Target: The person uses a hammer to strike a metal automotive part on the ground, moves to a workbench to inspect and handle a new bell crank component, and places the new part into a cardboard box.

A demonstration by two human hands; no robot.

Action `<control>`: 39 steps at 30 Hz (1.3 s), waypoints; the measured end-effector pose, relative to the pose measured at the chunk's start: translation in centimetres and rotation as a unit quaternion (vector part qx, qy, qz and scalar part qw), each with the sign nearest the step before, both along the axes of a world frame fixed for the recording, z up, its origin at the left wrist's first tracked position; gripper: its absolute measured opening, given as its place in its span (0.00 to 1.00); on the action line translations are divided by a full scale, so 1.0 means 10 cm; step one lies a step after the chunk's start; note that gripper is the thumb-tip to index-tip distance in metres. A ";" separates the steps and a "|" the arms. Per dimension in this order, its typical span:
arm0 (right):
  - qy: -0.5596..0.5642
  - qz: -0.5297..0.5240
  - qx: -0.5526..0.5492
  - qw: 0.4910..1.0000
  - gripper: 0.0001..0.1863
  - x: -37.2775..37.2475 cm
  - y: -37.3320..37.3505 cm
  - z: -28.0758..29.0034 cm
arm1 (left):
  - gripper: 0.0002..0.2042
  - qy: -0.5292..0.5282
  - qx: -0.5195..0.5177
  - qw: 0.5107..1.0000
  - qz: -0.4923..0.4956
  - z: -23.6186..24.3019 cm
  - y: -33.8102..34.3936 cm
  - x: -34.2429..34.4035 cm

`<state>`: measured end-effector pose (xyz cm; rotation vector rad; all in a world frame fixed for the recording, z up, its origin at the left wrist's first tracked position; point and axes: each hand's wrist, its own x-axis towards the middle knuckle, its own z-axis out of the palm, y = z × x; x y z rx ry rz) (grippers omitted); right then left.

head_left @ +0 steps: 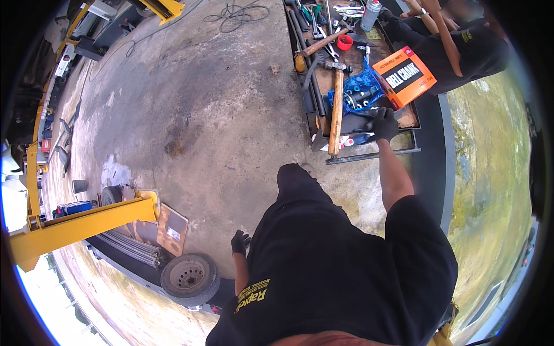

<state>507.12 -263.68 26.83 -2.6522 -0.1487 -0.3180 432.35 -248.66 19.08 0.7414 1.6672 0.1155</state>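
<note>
My right hand (385, 124), in a dark glove, is at the near end of a tool cart tray (416, 118). Its fingers curl down by a dark tool with a metal tip, partly hidden, whose kind I cannot make out. Just beyond stands an orange and black cardboard box (404, 76). Left of the box, blue plastic wrapping (372, 83) lies around dark metal parts (359, 98). A hammer with a wooden handle (336, 118) lies across the tray's near left corner. My left hand (240, 242), also gloved, hangs low beside my body with fingers apart and nothing in it.
Farther up the tray are several wrenches, another hammer (328, 41), a red ring-shaped item (344, 42) and a spray can (370, 14). Another person (467, 49) is at the cart's far right. A yellow lift arm (86, 226) and a wheel (189, 278) are at lower left.
</note>
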 end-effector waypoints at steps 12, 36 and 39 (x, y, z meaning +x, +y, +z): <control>-0.105 0.039 0.051 0.992 0.17 -0.05 0.06 -0.20 | 0.23 0.178 -0.089 0.966 -0.167 0.31 1.14 -0.01; 0.435 0.196 0.257 0.840 0.11 -0.29 6.22 -1.52 | 0.14 0.041 0.337 0.824 -0.453 -1.83 6.84 4.95; 0.394 0.247 0.114 0.878 0.18 0.12 6.92 -3.22 | 0.12 0.047 0.306 0.854 -0.419 -2.51 7.61 5.39</control>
